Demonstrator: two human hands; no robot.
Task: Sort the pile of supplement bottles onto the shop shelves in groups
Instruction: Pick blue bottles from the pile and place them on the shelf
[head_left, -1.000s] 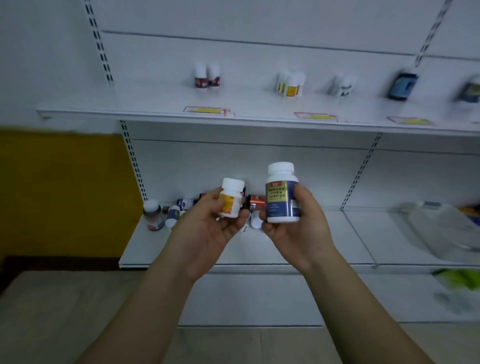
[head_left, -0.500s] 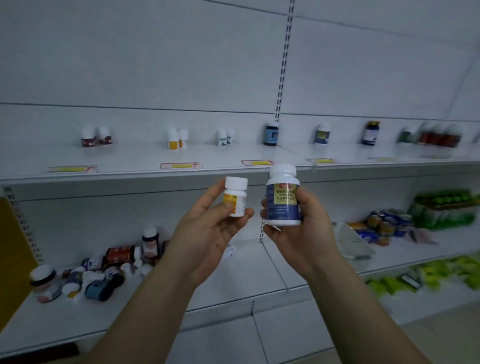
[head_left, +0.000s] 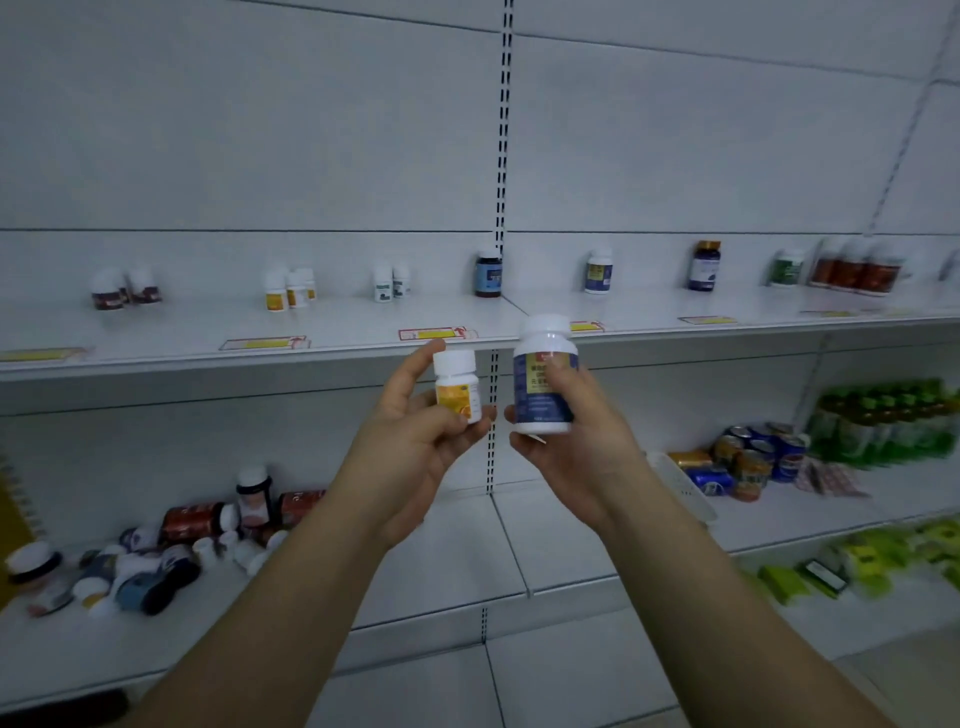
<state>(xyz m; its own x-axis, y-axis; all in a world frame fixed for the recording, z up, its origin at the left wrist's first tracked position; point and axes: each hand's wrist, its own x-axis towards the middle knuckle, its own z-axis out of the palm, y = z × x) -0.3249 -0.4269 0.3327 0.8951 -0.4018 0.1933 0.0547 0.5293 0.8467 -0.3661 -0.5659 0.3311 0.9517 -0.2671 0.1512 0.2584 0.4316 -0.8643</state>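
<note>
My left hand (head_left: 415, 431) grips a small white bottle with a yellow label (head_left: 457, 387). Beside it my right hand (head_left: 576, 441) holds a larger white bottle with a blue label (head_left: 543, 382); both are upright, just below the upper shelf's (head_left: 208, 332) front edge. On that shelf stand small groups: dark-red-labelled bottles (head_left: 124, 291), yellow-labelled bottles (head_left: 288, 291), white bottles (head_left: 390, 283), a dark blue bottle (head_left: 488, 273), a blue-labelled white bottle (head_left: 598, 270) and others further right. A pile of mixed bottles (head_left: 156, 545) lies on the lower shelf (head_left: 441, 561) at the left.
Drink cans (head_left: 748, 462) and green bottles (head_left: 883, 421) fill the lower shelf at the right, next to a white basket (head_left: 680, 483). Green packets (head_left: 857, 561) lie on the shelf below. Yellow price tags (head_left: 265, 343) line the upper shelf's edge.
The view has swung up and to the right along the shelves. Both hands have risen a little towards the upper shelf, each still holding its bottle.
</note>
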